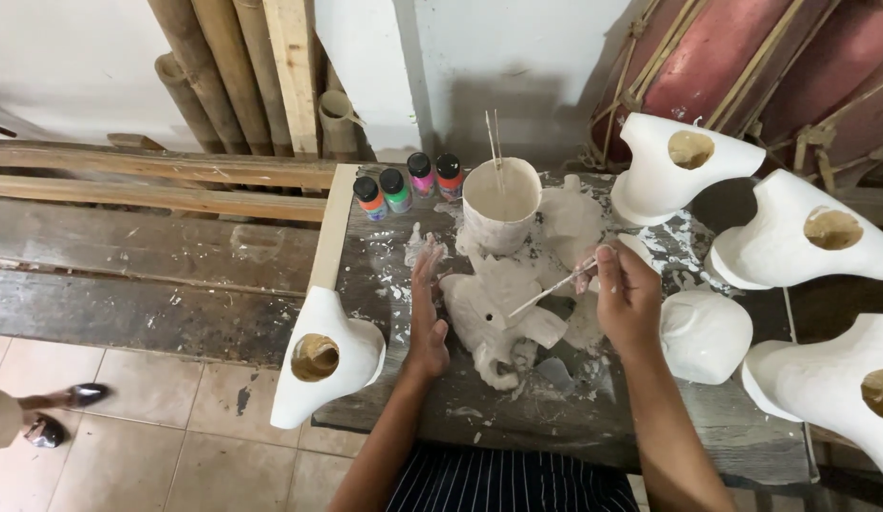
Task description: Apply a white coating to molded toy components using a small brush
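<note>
A white plaster-coated figure (494, 313) lies on the paint-spattered work table (565, 417). My left hand (425, 308) stands edge-on beside the figure's left side, fingers straight and together, touching it. My right hand (626, 294) grips a thin stick or brush (552, 287) whose tip rests on the figure. Behind the figure stands a white cup of plaster (500, 204) with two thin sticks in it.
Small paint bottles (408, 183) with orange, green, pink and red caps line the table's back edge. White hollow moulded forms stand around: one at front left (328, 356), several at right (802, 237). Bamboo poles (214, 66) lean on the wall. Another person's feet (57, 412) show at left.
</note>
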